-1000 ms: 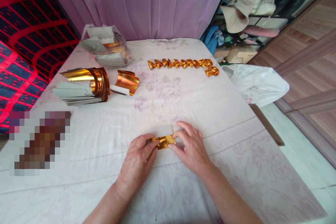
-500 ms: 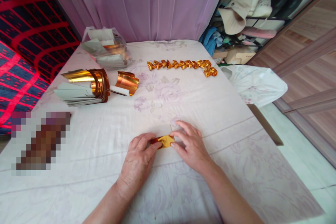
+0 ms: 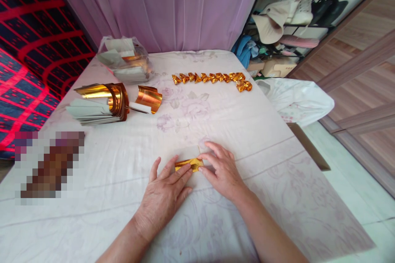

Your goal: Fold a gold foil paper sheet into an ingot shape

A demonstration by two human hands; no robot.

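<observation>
A small folded strip of gold foil paper [image 3: 197,161] lies flat on the table in front of me. My left hand [image 3: 166,189] rests over its left part, fingers stretched and spread, with fingertips pressing on the foil. At the strip's right end, my right hand [image 3: 224,170] holds the edge between thumb and index finger, its other fingers raised. Farther back is a row of folded gold foil pieces [image 3: 212,78]. To the left stands a stack of curled gold foil sheets [image 3: 119,100], with a loose curled sheet [image 3: 149,98] beside it.
A clear plastic bag [image 3: 143,59] of foil and paper sits at the back left. A patterned white cloth [image 3: 247,131] covers the table. Right of the table are a white plastic bag [image 3: 305,100] and a shelf with a cap [image 3: 271,20] and shoes. A blurred patch covers something at left.
My left hand has gone from gripping the strip's left end to lying spread out, fingertips pressing on the foil. My right hand stays at the right end.
</observation>
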